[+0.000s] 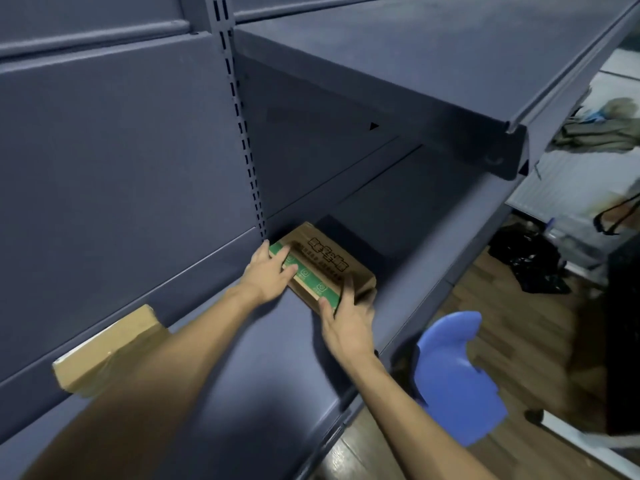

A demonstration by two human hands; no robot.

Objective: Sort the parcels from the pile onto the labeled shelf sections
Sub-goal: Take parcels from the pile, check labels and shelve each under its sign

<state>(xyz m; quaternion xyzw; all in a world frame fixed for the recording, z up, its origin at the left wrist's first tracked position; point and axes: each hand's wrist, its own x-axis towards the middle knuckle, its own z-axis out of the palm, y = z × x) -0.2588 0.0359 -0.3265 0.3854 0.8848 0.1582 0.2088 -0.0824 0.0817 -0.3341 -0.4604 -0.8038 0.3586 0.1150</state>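
Observation:
A brown cardboard parcel (323, 263) with green print and dark lettering lies on the dark blue shelf (277, 358), close to the back panel beside the slotted upright. My left hand (268, 273) holds its left end, fingers lying over the top edge. Around the near right corner my right hand (346, 318) grips it, thumb on the green side. A second, plain brown parcel (104, 344) lies further left on the same shelf against the back panel, partly hidden by my left forearm.
An upper shelf (415, 81) overhangs the section. To the right, past the shelf's front edge, a blue plastic chair (457, 372) stands on the wooden floor. A black bag (530, 268) and other clutter lie beyond it.

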